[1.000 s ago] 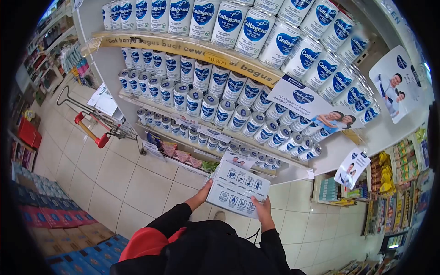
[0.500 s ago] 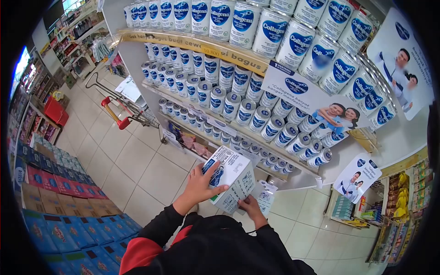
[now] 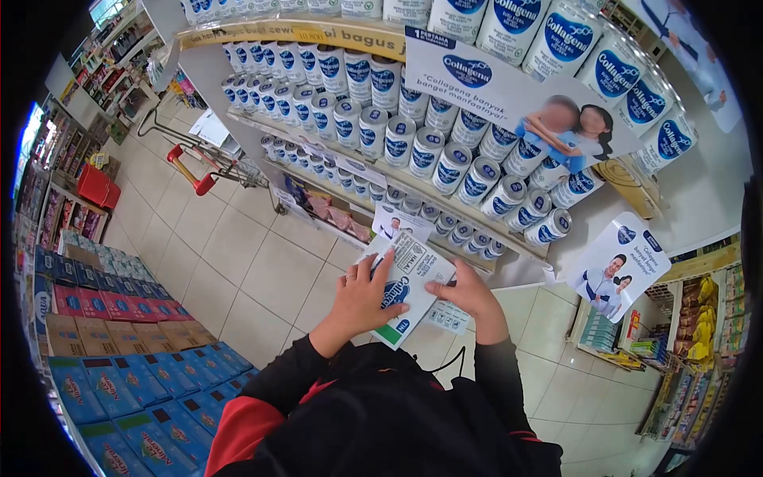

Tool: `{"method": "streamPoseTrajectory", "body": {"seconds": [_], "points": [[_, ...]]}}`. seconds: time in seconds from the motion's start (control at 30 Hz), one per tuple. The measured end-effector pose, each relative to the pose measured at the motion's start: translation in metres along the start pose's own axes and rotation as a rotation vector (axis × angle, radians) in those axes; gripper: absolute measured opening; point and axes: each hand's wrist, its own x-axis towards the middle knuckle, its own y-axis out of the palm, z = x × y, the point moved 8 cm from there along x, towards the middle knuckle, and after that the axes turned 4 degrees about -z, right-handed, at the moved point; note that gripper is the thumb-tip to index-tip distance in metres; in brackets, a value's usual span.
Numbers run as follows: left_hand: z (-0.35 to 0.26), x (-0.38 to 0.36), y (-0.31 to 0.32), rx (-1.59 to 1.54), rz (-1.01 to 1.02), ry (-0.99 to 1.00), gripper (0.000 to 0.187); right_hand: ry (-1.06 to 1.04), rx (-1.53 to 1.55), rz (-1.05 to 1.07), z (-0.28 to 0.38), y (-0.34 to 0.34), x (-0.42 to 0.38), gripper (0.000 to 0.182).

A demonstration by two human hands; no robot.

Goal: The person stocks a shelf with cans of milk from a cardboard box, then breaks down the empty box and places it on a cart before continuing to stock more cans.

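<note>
A white cardboard carton (image 3: 415,261) with blue Collagena print and a green lower edge is in front of my body, tilted, held between both hands. My left hand (image 3: 362,298) lies across its left side with fingers spread on the printed face. At the right side my right hand (image 3: 470,296) grips the edge, thumb on top; its other fingers are hidden. Just past the carton, white and blue Collagena cans (image 3: 479,180) stand in rows on the shelf unit.
A flat cart with a red handle (image 3: 191,169) stands on the tiled floor (image 3: 262,254) to the left. Stacked blue boxes (image 3: 135,389) line the lower left. A promotional card (image 3: 620,266) sticks out at the right, near snack racks (image 3: 695,322).
The carton has turned, so its printed face now points up at me. My right hand has moved from its lower corner up to its right edge. The view has shifted nearer the shelf.
</note>
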Motion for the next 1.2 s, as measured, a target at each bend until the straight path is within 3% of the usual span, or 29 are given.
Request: {"method": "streamPoseTrajectory", "body": {"seconds": [0.13, 0.2, 0.43, 0.5, 0.53, 0.6, 0.7, 1.03, 1.13, 1.2], "points": [[-0.001, 0.005, 0.007, -0.024, 0.104, -0.155, 0.092, -0.002, -0.323, -0.115, 0.018, -0.001, -0.002, 0.060], [-0.002, 0.006, 0.010, -0.037, 0.110, -0.198, 0.093, 0.055, -0.315, -0.134, 0.016, 0.002, -0.005, 0.056], [-0.010, 0.008, 0.002, 0.041, -0.026, -0.031, 0.078, -0.159, -0.284, -0.342, 0.022, -0.007, -0.015, 0.054], [-0.011, 0.006, 0.000, 0.049, -0.036, 0.002, 0.077, -0.460, -0.387, -0.404, 0.045, -0.010, -0.031, 0.042], [-0.012, 0.006, 0.001, 0.082, 0.004, 0.011, 0.083, -0.468, -0.392, -0.406, 0.045, -0.014, -0.034, 0.042], [-0.010, 0.005, 0.001, 0.112, 0.048, 0.013, 0.088, -0.929, -0.675, -0.456, 0.067, -0.003, -0.065, 0.031], [-0.003, 0.002, 0.007, 0.112, 0.155, 0.014, 0.101, -1.009, -0.873, -0.379, 0.056, 0.008, -0.079, 0.032], [-0.012, -0.004, 0.006, 0.190, 0.066, 0.042, 0.107, -1.158, -0.844, -0.379, 0.044, 0.004, -0.081, 0.033], [-0.012, -0.004, 0.004, 0.198, 0.048, 0.039, 0.106, -1.159, -0.943, -0.348, 0.050, 0.009, -0.081, 0.027], [-0.012, -0.005, 0.005, 0.191, 0.051, 0.033, 0.106, -0.985, -0.928, -0.329, 0.058, 0.010, -0.075, 0.024]]}}
